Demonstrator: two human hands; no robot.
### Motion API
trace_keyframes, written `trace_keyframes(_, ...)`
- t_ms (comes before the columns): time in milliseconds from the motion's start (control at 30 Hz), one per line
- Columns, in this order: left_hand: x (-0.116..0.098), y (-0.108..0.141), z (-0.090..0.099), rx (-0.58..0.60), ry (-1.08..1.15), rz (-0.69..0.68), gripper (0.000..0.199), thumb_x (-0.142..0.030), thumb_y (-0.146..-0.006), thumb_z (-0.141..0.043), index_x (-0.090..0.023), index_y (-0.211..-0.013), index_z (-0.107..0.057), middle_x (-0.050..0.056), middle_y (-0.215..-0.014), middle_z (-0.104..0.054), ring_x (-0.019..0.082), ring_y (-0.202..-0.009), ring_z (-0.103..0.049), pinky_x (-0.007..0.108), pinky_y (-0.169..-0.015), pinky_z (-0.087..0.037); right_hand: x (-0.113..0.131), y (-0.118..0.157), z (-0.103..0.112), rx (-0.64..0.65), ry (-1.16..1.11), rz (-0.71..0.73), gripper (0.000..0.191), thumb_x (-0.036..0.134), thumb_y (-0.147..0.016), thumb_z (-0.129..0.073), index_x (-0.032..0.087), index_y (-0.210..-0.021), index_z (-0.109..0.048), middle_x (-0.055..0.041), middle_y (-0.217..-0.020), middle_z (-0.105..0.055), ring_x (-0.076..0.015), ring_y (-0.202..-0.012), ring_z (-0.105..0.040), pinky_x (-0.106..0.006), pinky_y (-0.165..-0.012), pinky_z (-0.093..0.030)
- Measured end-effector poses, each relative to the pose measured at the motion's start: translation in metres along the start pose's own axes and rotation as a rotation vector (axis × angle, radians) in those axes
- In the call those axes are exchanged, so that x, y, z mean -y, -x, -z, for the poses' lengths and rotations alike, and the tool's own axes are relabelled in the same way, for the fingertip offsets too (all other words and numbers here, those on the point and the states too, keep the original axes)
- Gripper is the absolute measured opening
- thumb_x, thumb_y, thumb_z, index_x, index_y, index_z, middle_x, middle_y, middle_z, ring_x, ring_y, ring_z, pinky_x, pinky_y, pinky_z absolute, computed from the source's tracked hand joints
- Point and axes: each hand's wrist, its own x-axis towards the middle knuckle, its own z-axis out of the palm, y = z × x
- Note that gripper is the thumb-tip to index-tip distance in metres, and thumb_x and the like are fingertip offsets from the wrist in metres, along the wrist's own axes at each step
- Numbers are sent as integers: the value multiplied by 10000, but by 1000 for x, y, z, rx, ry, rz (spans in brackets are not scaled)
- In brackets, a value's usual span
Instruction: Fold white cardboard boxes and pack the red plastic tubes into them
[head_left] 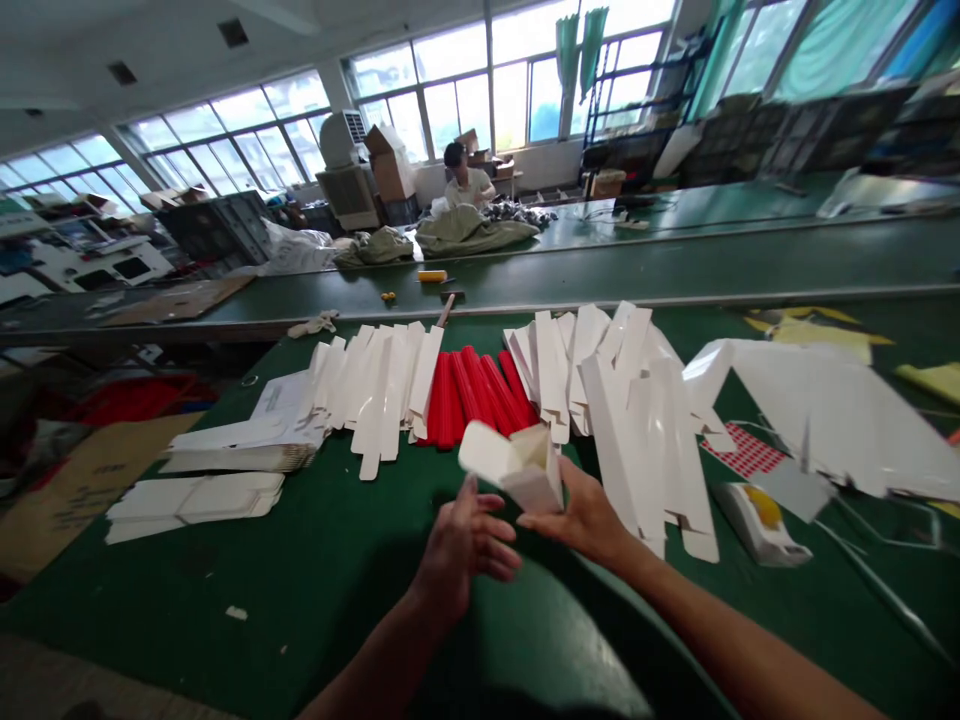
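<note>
A half-folded white cardboard box (521, 465) hangs in the air above the table, one open end showing its inside. My right hand (577, 515) grips it from the lower right. My left hand (465, 550) is just below the box, fingers spread, and seems to hold nothing. Beyond both hands lie overlapping flat white die-cut carton blanks (622, 400) around a row of red flattened cartons (469, 395). To the left are stacks of flattened white cartons (240, 445).
Everything lies on a green work table (225, 580). Behind it runs a long green belt (600, 265) with a yellow-handled cutter (432, 276). A seated person (465, 178) works beyond, among cloth sacks. A red-checked sheet (742, 450) and a small white carton (757, 525) lie to the right.
</note>
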Motion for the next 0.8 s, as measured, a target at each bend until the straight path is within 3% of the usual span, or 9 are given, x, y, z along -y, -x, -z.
trace_keyframes(100, 4, -11, 5, -273, 17, -412, 793, -712, -775, -532, -93, -1266, -464, 170, -1051, -666, 230, -844, -700, 329, -725, -560, -2, 0, -42, -323, 85, -164, 491, 598, -703, -710, 223, -903, -463, -73, -759, -616, -275, -681, -616, -381, -568, -507)
trace_keyframes(200, 2, -23, -4, -272, -50, -557, 885, -522, -608, -789, -139, -1299, -391, 162, -1152, -630, 260, -1000, -660, 346, -846, -539, 2, -1, -87, -407, 85, 45, 305, 493, -858, -553, 249, -1003, -441, -96, -833, -598, -311, -801, -623, -456, -683, -535)
trace_keyframes(267, -6, -33, -9, -406, -100, -567, 855, -400, -562, -836, -151, -1259, -406, 140, -1092, -643, 251, -928, -664, 348, -805, -544, 8, -4, -109, -399, 85, 180, 258, 385, -905, -459, 257, -1125, -417, -132, -934, -600, -339, -922, -612, -514, -774, -527)
trace_keyframes(400, -32, -53, 5, -719, -209, -663, 695, -367, -621, -767, -154, -1212, -469, 106, -1031, -642, 239, -874, -651, 349, -767, -533, 17, -17, -122, -218, 12, 395, 493, 360, -885, -451, 213, -1333, -305, -186, -1124, -582, -359, -1075, -578, -535, -869, -510)
trace_keyframes(467, -44, -60, 23, -699, -281, -724, 598, -351, -619, -748, -163, -1139, -520, 62, -909, -649, 216, -773, -638, 327, -703, -530, 9, -33, -119, -68, -2, 462, 496, 370, -886, -437, 203, -1340, -328, -156, -1116, -603, -317, -1060, -599, -467, -870, -531)
trace_keyframes(567, -54, -67, 46, -627, -376, -766, 489, -352, -591, -761, -178, -1002, -561, 18, -759, -616, 186, -625, -580, 307, -591, -512, -16, -72, -118, -31, 152, 318, 471, 270, -906, -416, 166, -1364, -373, -190, -1202, -597, -319, -1125, -576, -491, -932, -498)
trace_keyframes(633, -56, -70, 54, -624, -424, -765, 521, -355, -592, -770, -175, -1037, -565, 41, -811, -633, 210, -677, -598, 324, -618, -522, -37, -104, -122, 10, 335, 236, 547, 155, -883, -416, 140, -1427, -359, -244, -1413, -458, -388, -1297, -436, -633, -1024, -364)
trace_keyframes(700, -56, -73, 58, -633, -437, -755, 611, -350, -603, -771, -172, -1143, -546, 76, -923, -656, 247, -797, -631, 348, -699, -536, -56, -135, -128, 147, 472, 261, 609, 61, -839, -429, 206, -1430, -413, -185, -1535, -335, -420, -1377, -325, -715, -1039, -264)
trace_keyframes(800, -57, -77, 60, -603, -420, -728, 693, -323, -587, -781, -172, -1212, -523, 93, -992, -670, 275, -895, -646, 361, -771, -541, -74, -169, -132, 337, 503, 376, 550, 31, -802, -509, 306, -1270, -594, -86, -1511, -416, -380, -1292, -468, -637, -998, -391)
